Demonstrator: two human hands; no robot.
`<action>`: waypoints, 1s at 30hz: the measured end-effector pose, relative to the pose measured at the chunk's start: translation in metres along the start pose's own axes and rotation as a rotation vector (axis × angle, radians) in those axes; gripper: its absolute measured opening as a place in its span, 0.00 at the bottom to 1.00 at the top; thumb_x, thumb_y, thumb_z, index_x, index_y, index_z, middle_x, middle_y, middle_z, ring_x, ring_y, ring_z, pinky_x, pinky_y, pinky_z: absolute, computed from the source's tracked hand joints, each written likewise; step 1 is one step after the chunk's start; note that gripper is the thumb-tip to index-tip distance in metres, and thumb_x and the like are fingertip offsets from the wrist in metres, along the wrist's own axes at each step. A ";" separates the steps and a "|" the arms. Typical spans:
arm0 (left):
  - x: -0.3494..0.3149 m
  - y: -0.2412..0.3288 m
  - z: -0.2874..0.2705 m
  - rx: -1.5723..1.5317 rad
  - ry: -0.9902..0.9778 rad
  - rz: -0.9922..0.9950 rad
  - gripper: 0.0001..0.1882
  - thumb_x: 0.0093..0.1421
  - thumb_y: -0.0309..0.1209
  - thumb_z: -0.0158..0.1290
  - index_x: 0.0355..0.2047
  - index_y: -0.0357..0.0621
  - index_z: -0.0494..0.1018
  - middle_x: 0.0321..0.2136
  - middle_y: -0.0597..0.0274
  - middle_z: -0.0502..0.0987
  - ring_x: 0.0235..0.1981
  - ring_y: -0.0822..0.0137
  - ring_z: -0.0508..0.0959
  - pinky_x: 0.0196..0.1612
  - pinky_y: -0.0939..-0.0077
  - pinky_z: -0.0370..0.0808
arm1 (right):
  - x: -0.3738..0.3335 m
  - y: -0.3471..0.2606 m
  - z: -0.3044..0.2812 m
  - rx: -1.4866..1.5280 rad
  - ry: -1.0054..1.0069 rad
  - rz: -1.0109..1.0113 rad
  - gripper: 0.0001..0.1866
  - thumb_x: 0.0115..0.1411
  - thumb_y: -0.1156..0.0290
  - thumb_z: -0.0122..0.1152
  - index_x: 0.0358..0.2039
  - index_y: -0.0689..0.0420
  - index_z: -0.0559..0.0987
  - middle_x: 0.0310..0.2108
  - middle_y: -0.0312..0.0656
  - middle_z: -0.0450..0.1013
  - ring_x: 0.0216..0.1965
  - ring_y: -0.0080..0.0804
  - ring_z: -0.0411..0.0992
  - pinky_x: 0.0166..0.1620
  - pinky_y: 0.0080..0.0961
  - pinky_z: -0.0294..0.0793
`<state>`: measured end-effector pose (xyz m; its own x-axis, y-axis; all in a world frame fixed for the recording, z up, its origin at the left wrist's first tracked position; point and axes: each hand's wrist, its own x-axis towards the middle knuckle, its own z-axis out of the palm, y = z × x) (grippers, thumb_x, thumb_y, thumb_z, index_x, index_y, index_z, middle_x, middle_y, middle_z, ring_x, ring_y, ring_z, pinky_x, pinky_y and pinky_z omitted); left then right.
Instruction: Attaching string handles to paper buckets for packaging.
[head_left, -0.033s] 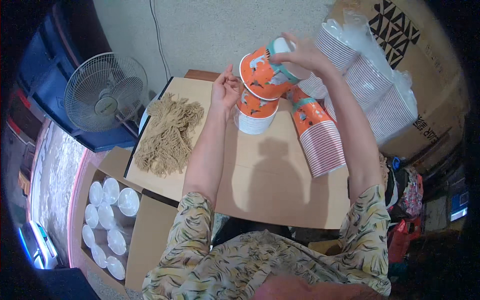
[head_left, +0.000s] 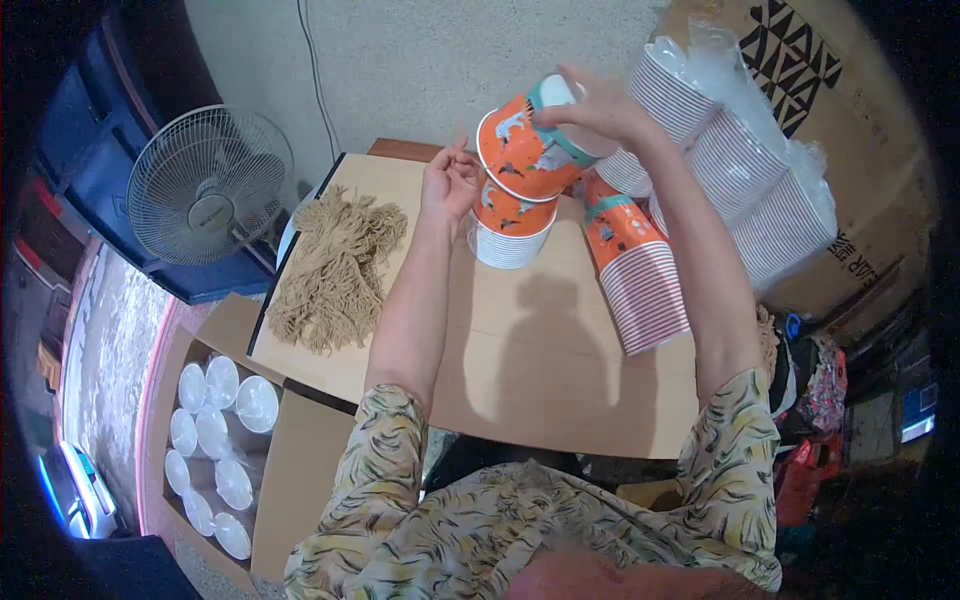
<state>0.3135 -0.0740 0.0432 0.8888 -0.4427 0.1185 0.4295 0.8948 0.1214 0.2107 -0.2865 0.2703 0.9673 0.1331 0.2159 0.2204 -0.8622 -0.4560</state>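
My right hand [head_left: 595,108] grips an orange paper tub [head_left: 530,150] by its teal-edged bottom end, thumb on the side. The tub is tilted, its white rim toward the lower left, with animal pictures on its wall. Just under it a stack of matching tubs [head_left: 512,245] stands on the table, an orange one on top and white rims below. My left hand [head_left: 450,185] is raised beside the tilted tub's rim, fingers loosely bent and apart, holding nothing I can see. Another nested stack of orange tubs [head_left: 645,285] lies on its side to the right.
Tan stringy netting [head_left: 340,270] lies on the cardboard-topped table [head_left: 480,390]. Wrapped white tub stacks [head_left: 740,165] stand at the far right before a large carton [head_left: 870,150]. A box of clear round plastic pieces [head_left: 275,490] and a fan [head_left: 210,195] are at left.
The tilted tub and my right hand have shifted very slightly to the left. My left hand stays practically where it was.
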 end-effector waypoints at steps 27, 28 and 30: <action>-0.215 -0.183 -0.049 1.424 0.094 -0.200 0.08 0.63 0.29 0.56 0.36 0.35 0.77 0.26 0.63 0.78 0.24 0.76 0.74 0.28 0.80 0.74 | -0.168 0.055 0.169 0.237 0.811 -0.409 0.15 0.50 0.75 0.65 0.40 0.61 0.78 0.47 0.47 0.74 0.49 0.45 0.72 0.51 0.40 0.71; -0.215 -0.191 -0.054 1.680 -0.038 -0.184 0.09 0.63 0.30 0.57 0.37 0.35 0.79 0.28 0.60 0.80 0.25 0.73 0.78 0.31 0.78 0.76 | -0.210 0.070 0.169 0.176 0.829 -0.410 0.14 0.50 0.77 0.64 0.40 0.63 0.77 0.45 0.48 0.74 0.46 0.46 0.72 0.49 0.39 0.73; -0.209 -0.223 -0.021 1.738 -0.131 -0.030 0.09 0.62 0.29 0.58 0.37 0.36 0.79 0.32 0.57 0.81 0.28 0.68 0.80 0.34 0.76 0.77 | -0.285 0.098 0.168 0.272 0.958 -0.111 0.13 0.51 0.80 0.59 0.39 0.63 0.75 0.38 0.45 0.73 0.39 0.36 0.73 0.45 0.31 0.73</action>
<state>0.0352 -0.1797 -0.0296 0.8292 -0.5361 0.1583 -0.2912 -0.1725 0.9410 -0.0219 -0.3271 0.0188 0.4573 -0.3469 0.8189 0.4406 -0.7115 -0.5474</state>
